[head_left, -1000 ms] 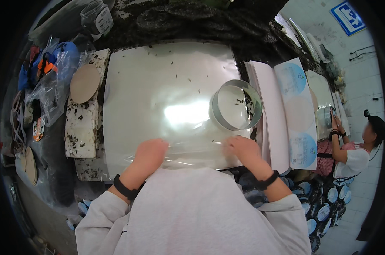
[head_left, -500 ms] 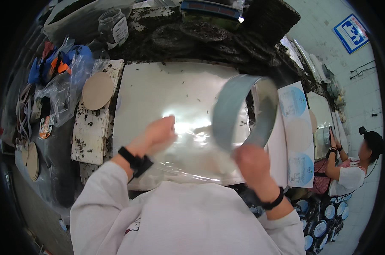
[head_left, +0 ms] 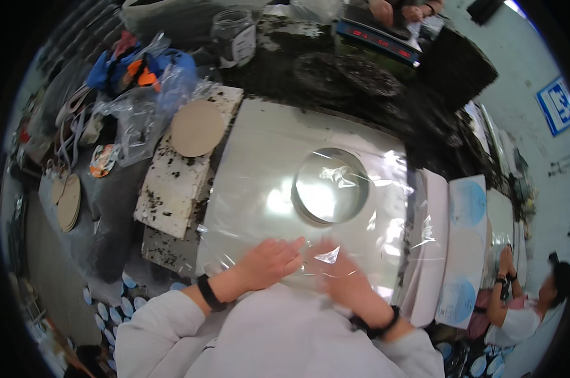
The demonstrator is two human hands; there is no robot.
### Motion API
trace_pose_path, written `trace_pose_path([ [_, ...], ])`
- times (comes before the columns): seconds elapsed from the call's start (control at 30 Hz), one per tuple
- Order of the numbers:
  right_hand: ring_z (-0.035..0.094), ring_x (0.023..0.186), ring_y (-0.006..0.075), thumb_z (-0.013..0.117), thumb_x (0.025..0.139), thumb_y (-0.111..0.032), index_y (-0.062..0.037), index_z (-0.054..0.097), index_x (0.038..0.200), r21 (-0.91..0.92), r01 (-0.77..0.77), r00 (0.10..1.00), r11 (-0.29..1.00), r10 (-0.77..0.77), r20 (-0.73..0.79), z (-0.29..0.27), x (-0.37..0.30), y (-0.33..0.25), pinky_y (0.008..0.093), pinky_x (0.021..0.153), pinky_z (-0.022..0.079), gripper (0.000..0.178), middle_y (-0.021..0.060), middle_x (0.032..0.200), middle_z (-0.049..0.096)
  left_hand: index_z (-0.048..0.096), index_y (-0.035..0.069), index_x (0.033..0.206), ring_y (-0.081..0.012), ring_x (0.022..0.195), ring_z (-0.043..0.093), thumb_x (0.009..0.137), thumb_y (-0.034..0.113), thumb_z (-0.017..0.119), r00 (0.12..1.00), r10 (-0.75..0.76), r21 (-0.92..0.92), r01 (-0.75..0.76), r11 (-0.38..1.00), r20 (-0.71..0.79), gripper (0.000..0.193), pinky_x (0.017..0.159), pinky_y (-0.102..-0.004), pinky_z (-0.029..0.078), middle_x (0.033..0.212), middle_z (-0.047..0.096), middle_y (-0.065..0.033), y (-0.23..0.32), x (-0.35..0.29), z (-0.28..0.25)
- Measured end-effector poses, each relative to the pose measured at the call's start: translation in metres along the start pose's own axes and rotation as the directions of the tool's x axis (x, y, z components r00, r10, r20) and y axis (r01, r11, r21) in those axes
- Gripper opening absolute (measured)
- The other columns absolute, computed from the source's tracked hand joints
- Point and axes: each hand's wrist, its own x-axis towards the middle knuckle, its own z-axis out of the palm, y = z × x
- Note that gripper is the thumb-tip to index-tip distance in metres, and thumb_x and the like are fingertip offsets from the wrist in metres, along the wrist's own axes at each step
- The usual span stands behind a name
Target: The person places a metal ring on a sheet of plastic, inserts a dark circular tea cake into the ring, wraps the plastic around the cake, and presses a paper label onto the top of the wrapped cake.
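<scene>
A grey metal ring (head_left: 299,183) rests on its edge rim, round opening up, on a pale board (head_left: 247,151). Clear plastic film (head_left: 386,220) spreads over the board with bright glints and wrinkles; whether it passes over or under the ring I cannot tell. At the board's front edge, my left hand (head_left: 269,261) lies with fingers stretched toward the right, holding nothing visible. Beside it, close to the fingertips, is my right hand (head_left: 338,271), smeared by motion. A shiny bit of film shows at its fingers; whether it is gripped cannot be made out.
Left lies a dark-flecked white slab (head_left: 165,195) with a brown cardboard disc (head_left: 197,128) on it. Behind are a clear jar (head_left: 233,41), dark pressed cakes (head_left: 367,75) and a scale (head_left: 376,44), with another person's hands above it. At right are a printed white sheet (head_left: 464,246) and a co-worker (head_left: 530,302).
My right hand has let go of the ring, which now lies flat on the board. Both hands are now close together at the front edge. The view has turned, shifting the table.
</scene>
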Motion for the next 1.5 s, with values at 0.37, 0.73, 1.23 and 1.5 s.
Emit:
trace_pose_path([
  [0.37,0.061,0.112,0.0229,0.066,0.084,-0.025,-0.0094,0.062,0.12,-0.029,-0.362,0.92,0.932,0.362,0.148,-0.064,-0.025,0.06,0.0374,0.088,0.052,0.04,0.006,0.129,0.061,0.042,-0.004,0.138,-0.0362,0.133,0.04,0.072,0.034,0.079,0.804,-0.576,0.358,0.587,0.726,-0.149,0.084,0.111,-0.0429,0.032,0.143,0.044,-0.0209,-0.204,-0.004,-0.063],
  [0.73,0.021,0.145,0.0374,0.078,0.074,-0.026,-0.0124,0.024,0.153,-0.324,-0.608,0.746,0.725,0.382,-0.545,-0.236,0.125,0.356,0.0468,0.116,0.026,0.096,0.0195,0.158,0.019,0.042,0.002,0.139,-0.0364,0.136,0.037,0.067,0.013,0.082,0.664,-0.747,0.264,0.716,0.646,0.026,0.083,0.111,-0.0442,0.034,0.146,0.041,-0.0188,-0.239,-0.014,-0.07],
  [1.23,0.045,0.132,0.0339,0.052,0.082,0.007,-0.0089,0.046,0.14,-0.367,-0.668,0.655,0.648,0.276,-0.704,-0.201,0.118,0.436,0.0466,0.112,0.034,0.061,0.0147,0.142,0.05,0.034,0.004,0.145,-0.0371,0.145,0.02,0.055,0.024,0.087,0.433,-0.901,0.254,0.868,0.426,0.03,0.107,0.115,-0.0465,0.028,0.154,0.027,-0.0227,-0.276,-0.004,-0.072],
  [1.5,0.044,0.135,0.0299,0.048,0.074,0.013,-0.006,0.052,0.136,-0.44,-0.476,0.662,0.761,-0.02,-0.749,-0.247,0.079,0.33,0.0427,0.115,0.03,0.065,0.0147,0.14,0.052,0.044,0.002,0.137,-0.0451,0.139,0.027,0.054,0.034,0.087,0.525,-0.849,0.246,0.817,0.522,0.056,0.099,0.115,-0.0495,0.027,0.149,0.03,-0.0284,-0.263,-0.001,-0.091],
])
